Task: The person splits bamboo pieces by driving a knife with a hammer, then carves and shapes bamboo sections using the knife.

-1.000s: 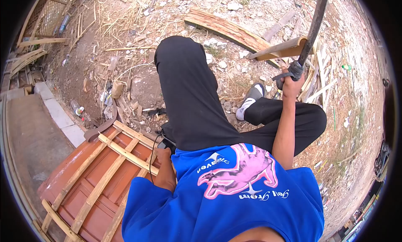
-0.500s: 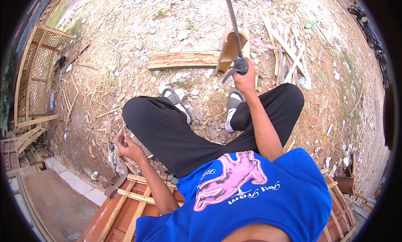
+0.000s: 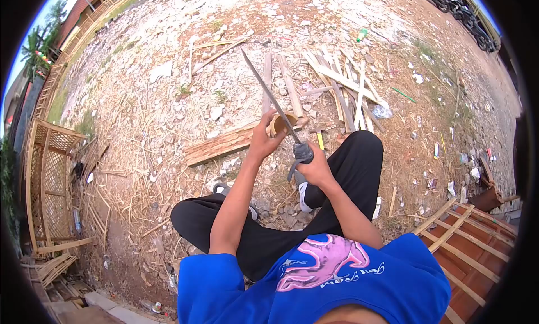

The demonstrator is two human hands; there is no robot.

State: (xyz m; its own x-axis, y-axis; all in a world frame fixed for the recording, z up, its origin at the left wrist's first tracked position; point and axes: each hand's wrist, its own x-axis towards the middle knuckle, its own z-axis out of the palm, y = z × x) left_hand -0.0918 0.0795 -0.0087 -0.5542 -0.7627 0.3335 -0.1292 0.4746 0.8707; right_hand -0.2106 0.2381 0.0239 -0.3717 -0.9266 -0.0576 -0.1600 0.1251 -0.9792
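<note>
My right hand is closed round the black-wrapped handle of a machete. Its long dark blade points up and to the left, crossing over a short split bamboo piece. My left hand has its fingers and thumb round the left side of that bamboo piece. Whether the blade touches the bamboo, I cannot tell. Under and beside the bamboo lies a rough wooden beam on the ground.
Pale wood strips are heaped ahead on the right. A yellow-handled tool lies near my right knee. A lattice frame stands at the left, and a slatted reddish panel is behind me at the right. Stones and straw litter the ground.
My left hand has moved from beside my left knee forward to the bamboo piece. The machete now tilts more to the left, and the view has shifted upward.
</note>
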